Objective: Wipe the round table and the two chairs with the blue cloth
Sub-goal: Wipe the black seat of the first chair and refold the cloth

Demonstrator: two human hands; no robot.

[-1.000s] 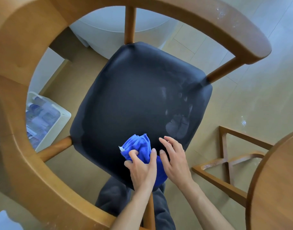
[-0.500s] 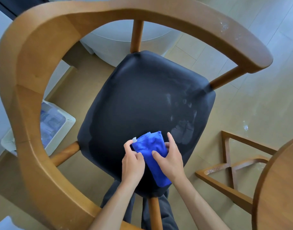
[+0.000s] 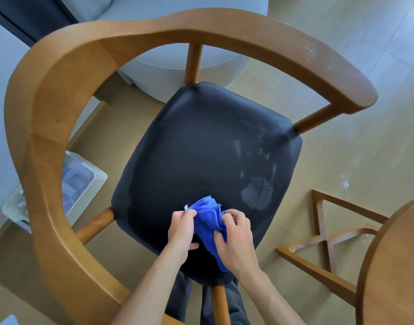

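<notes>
A wooden chair with a curved backrest point(image 3: 60, 95) and a dark padded seat point(image 3: 201, 148) fills the view from above. The blue cloth point(image 3: 207, 215) is bunched up over the seat's near edge. My left hand point(image 3: 181, 229) pinches its left side and my right hand point(image 3: 236, 240) grips its right side and the part hanging down. A pale handprint mark point(image 3: 257, 191) shows on the seat's right half. The round wooden table point(image 3: 393, 266) edge is at the lower right, with its cross base point(image 3: 323, 242) below.
A white basket point(image 3: 84, 184) with packets stands on the floor to the left, behind the backrest. A pale grey rounded piece of furniture point(image 3: 168, 64) sits beyond the chair. White specks dot the right armrest point(image 3: 311, 52) and the floor at right. My dark trousers point(image 3: 177, 299) show below.
The view pulled back and tilted, showing more of the chair. My hands went from pressing the cloth flat on the seat to holding it bunched between them, both gripping it.
</notes>
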